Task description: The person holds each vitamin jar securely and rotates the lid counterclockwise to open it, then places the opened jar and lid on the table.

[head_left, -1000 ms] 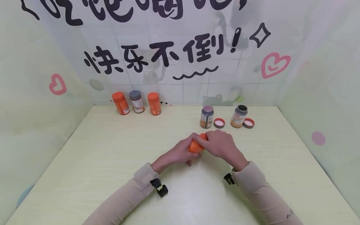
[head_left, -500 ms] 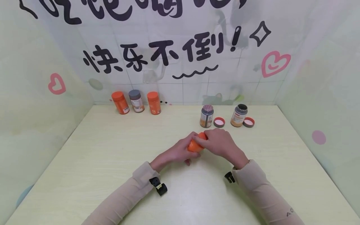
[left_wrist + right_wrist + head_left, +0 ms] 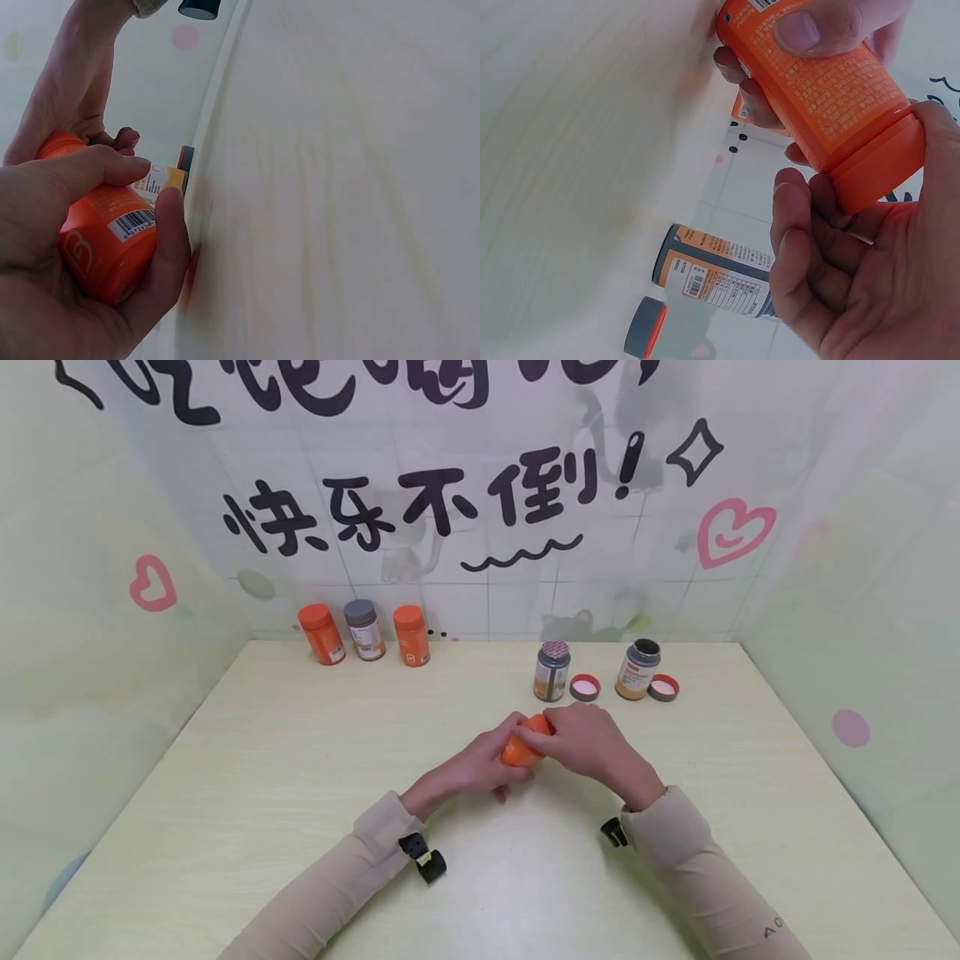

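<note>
Above the middle of the table, my left hand (image 3: 480, 764) grips the body of an orange pill bottle (image 3: 109, 240), with thumb and fingers wrapped round it. The right hand (image 3: 596, 745) holds the bottle's orange cap (image 3: 881, 161) between thumb and curled fingers. In the right wrist view the cap sits on the bottle's end, with a thin line showing between cap and body. The bottle is tilted, and in the head view the hands hide most of it. Just beyond the hands stands a grey bottle (image 3: 552, 675) whose top shows a patterned seal.
An uncapped bottle (image 3: 637, 672) with a dark mouth stands at the back right. Two upturned caps, one left (image 3: 585, 687) and one right (image 3: 663, 687), lie by these bottles. Two orange bottles (image 3: 322, 637) (image 3: 412, 639) and a grey-capped one (image 3: 365, 633) stand at the back left, near the wall.
</note>
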Motion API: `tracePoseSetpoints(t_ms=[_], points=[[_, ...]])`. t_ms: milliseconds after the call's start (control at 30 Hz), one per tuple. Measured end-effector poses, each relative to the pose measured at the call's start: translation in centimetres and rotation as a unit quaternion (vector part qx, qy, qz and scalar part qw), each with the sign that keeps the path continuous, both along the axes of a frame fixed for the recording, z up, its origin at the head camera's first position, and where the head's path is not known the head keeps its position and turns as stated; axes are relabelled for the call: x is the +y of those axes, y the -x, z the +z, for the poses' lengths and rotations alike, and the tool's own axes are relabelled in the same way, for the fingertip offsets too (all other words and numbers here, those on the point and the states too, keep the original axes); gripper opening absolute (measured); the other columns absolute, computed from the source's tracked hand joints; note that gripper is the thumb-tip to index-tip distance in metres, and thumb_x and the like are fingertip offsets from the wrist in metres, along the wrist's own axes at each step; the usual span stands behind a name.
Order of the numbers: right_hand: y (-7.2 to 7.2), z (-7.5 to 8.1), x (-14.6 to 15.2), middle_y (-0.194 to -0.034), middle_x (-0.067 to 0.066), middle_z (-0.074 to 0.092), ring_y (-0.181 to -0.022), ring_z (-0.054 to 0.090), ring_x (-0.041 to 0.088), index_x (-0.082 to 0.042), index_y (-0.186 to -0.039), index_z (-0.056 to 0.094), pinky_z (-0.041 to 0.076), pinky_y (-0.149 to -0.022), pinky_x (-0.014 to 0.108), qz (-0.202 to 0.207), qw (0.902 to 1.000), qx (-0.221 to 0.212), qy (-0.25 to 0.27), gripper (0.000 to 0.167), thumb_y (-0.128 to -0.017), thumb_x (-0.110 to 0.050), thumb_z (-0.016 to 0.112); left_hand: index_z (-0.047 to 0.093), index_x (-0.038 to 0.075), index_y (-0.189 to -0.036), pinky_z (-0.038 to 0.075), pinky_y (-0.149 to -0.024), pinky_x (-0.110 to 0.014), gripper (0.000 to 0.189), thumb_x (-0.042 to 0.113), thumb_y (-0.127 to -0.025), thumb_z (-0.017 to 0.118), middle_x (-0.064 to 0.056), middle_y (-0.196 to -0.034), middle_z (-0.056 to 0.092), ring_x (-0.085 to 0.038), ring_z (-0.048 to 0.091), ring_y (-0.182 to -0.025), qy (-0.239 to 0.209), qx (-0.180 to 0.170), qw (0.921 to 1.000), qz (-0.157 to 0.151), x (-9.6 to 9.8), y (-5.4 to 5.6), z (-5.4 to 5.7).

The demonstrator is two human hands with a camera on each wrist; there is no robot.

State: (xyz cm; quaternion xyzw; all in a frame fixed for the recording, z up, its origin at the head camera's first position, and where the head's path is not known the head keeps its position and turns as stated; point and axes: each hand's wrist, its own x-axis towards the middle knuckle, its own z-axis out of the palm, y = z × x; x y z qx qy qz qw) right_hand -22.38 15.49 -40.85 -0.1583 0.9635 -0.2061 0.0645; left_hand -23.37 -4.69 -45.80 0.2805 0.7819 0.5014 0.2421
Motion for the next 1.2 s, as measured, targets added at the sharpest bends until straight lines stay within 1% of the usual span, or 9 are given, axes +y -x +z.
tracePoseSetpoints(t_ms=[167, 300, 433, 600, 767, 900, 1000, 1100, 1200], points=[[0.1, 0.0, 0.2, -0.066, -0.001, 0.053, -0.059, 0.050, 0.016, -0.017, -0.084, 0.058, 0.036, -0.057, 0.029, 0.021, 0.9997, 0.010, -0.006, 0.048, -0.095, -0.064, 0.055, 0.040, 0.024, -0.135, 0.059, -0.056, -0.032, 0.048, 0.008, -0.098, 0.066, -0.008, -0.112, 0.060, -0.023, 0.062, -0.076, 0.005, 0.003, 1.0000, -0.003, 0.1, 0.2, 0.1], [0.1, 0.1, 0.3, -0.066, -0.001, 0.051, -0.058, 0.049, 0.016, -0.017, -0.085, 0.057, 0.035, -0.055, 0.028, 0.024, 0.9996, 0.007, -0.012, 0.048, -0.096, -0.063, 0.054, 0.040, 0.024, -0.135, 0.059, -0.055, -0.032, 0.048, 0.008, -0.098, 0.065, -0.007, -0.111, 0.060, -0.023, 0.063, -0.076, 0.011, 0.015, 0.9998, -0.003, 0.1, 0.2, 0.2], [0.0, 0.3, 0.4, -0.064, -0.001, 0.047, -0.057, 0.047, 0.016, -0.017, -0.083, 0.056, 0.032, -0.054, 0.028, 0.014, 0.9995, 0.001, -0.027, 0.055, -0.097, -0.069, 0.048, 0.041, 0.025, -0.136, 0.059, -0.055, -0.032, 0.048, 0.010, -0.098, 0.067, -0.007, -0.112, 0.060, -0.023, 0.064, -0.077, 0.017, 0.020, 0.9997, -0.002, 0.1, 0.1, 0.2], [-0.1, 0.6, 0.7, -0.064, 0.000, 0.045, -0.058, 0.047, 0.017, -0.016, -0.078, 0.057, 0.031, -0.055, 0.029, -0.009, 0.9991, -0.016, -0.038, 0.065, -0.097, -0.076, 0.041, 0.042, 0.028, -0.138, 0.058, -0.055, -0.031, 0.051, 0.010, -0.098, 0.067, -0.007, -0.116, 0.059, -0.023, 0.064, -0.074, 0.022, 0.013, 0.9997, 0.003, 0.1, 0.1, 0.2], [-0.1, 0.8, 0.6, -0.065, 0.000, 0.048, -0.060, 0.048, 0.017, -0.016, -0.078, 0.058, 0.032, -0.056, 0.029, -0.005, 0.9991, -0.034, -0.026, 0.059, -0.098, -0.069, 0.043, 0.042, 0.028, -0.136, 0.059, -0.055, -0.031, 0.049, 0.009, -0.098, 0.066, -0.007, -0.112, 0.059, -0.023, 0.064, -0.079, 0.021, 0.018, 0.9996, 0.002, 0.0, 0.1, 0.2], [-0.1, 0.9, 0.6, -0.070, 0.000, 0.053, -0.062, 0.052, 0.018, -0.016, -0.084, 0.060, 0.035, -0.058, 0.029, 0.004, 0.9988, -0.048, -0.011, 0.051, -0.098, -0.064, 0.048, 0.042, 0.026, -0.136, 0.059, -0.055, -0.033, 0.049, 0.008, -0.097, 0.066, -0.008, -0.113, 0.058, -0.024, 0.063, -0.082, 0.016, 0.013, 0.9998, 0.002, 0.0, 0.1, 0.2], [0.0, 0.9, 0.7, -0.074, 0.000, 0.058, -0.066, 0.055, 0.018, -0.017, -0.090, 0.060, 0.040, -0.059, 0.029, 0.009, 0.9981, -0.060, -0.005, 0.047, -0.097, -0.063, 0.051, 0.042, 0.026, -0.137, 0.060, -0.056, -0.034, 0.050, 0.008, -0.097, 0.067, -0.008, -0.114, 0.057, -0.024, 0.062, -0.085, 0.015, 0.010, 0.9998, 0.005, -0.1, 0.1, 0.2], [0.0, 1.0, 0.8, -0.075, 0.000, 0.058, -0.066, 0.055, 0.018, -0.017, -0.092, 0.060, 0.040, -0.059, 0.030, 0.017, 0.9980, -0.061, -0.007, 0.048, -0.097, -0.064, 0.051, 0.042, 0.026, -0.137, 0.060, -0.056, -0.034, 0.050, 0.008, -0.097, 0.067, -0.008, -0.114, 0.057, -0.024, 0.062, -0.088, 0.017, 0.010, 0.9998, 0.007, 0.0, 0.0, 0.2], [-0.2, 1.2, 1.0, -0.071, 0.000, 0.054, -0.064, 0.053, 0.018, -0.017, -0.089, 0.060, 0.037, -0.057, 0.030, 0.012, 0.9987, -0.048, -0.015, 0.053, -0.097, -0.069, 0.047, 0.043, 0.027, -0.137, 0.060, -0.056, -0.033, 0.050, 0.009, -0.097, 0.068, -0.008, -0.115, 0.058, -0.024, 0.062, -0.086, 0.020, 0.012, 0.9997, 0.008, 0.0, 0.0, 0.3]])
